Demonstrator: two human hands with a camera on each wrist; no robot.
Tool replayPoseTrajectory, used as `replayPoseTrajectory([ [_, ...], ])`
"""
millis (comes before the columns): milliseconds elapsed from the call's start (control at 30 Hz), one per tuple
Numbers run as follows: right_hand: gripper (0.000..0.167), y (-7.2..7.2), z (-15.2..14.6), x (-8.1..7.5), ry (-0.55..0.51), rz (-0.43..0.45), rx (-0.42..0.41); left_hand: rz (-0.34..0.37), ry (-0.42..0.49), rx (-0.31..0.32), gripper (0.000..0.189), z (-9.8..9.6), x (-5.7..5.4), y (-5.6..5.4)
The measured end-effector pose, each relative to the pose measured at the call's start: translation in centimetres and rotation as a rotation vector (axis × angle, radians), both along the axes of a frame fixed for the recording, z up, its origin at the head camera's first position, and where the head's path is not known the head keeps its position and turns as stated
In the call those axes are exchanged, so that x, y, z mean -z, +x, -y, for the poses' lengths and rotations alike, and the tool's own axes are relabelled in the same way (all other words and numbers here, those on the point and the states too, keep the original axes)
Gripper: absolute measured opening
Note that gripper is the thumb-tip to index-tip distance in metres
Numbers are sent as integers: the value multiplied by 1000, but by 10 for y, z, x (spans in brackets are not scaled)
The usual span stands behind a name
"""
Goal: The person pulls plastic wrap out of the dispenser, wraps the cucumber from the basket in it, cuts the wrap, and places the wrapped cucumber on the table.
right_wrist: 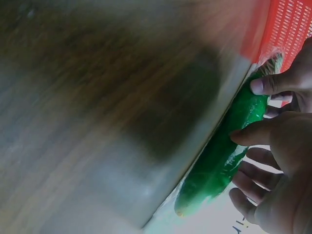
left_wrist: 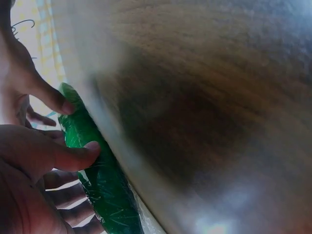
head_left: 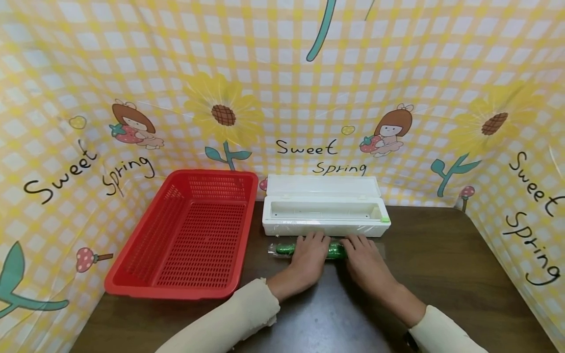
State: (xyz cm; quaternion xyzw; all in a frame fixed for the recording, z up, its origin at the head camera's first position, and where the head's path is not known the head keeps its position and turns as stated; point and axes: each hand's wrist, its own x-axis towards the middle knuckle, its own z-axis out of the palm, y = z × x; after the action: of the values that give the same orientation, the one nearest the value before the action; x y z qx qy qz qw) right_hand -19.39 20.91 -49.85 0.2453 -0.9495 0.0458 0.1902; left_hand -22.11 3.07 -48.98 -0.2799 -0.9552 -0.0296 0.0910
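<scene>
A green cucumber (head_left: 336,252) wrapped in clear plastic film (head_left: 272,251) lies crosswise on the table, just in front of a white lidded box (head_left: 326,229). My left hand (head_left: 310,257) holds its left part and my right hand (head_left: 367,262) its right part, close together. In the left wrist view, the left thumb presses the near side of the cucumber (left_wrist: 105,180) while the other fingers reach around the far side. The right wrist view shows the right hand (right_wrist: 287,161) gripping the cucumber (right_wrist: 219,151) likewise. Loose film sticks out past the cucumber's end.
A red perforated basket (head_left: 247,235) stands at the left of the dark wooden table (head_left: 441,264). The white box's lid (head_left: 322,186) is raised against the checked cloth backdrop (head_left: 282,98). A small green piece (head_left: 385,219) sits at the box's right front edge.
</scene>
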Motion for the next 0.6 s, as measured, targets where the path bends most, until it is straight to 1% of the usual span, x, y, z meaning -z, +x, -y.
replayPoseTrajectory([
  [167,36,-3,-4,5,36,17,15,-1,1,0,29,-1,2,-3],
  [367,33,-6,-5,9,44,-30,3,12,5,-4,29,-2,1,-6],
  [500,32,-8,-6,12,37,-65,-13,-9,4,-16,31,-3,4,-6],
  [600,31,-8,-6,13,46,-69,-15,-22,-6,-28,32,-3,7,-5],
])
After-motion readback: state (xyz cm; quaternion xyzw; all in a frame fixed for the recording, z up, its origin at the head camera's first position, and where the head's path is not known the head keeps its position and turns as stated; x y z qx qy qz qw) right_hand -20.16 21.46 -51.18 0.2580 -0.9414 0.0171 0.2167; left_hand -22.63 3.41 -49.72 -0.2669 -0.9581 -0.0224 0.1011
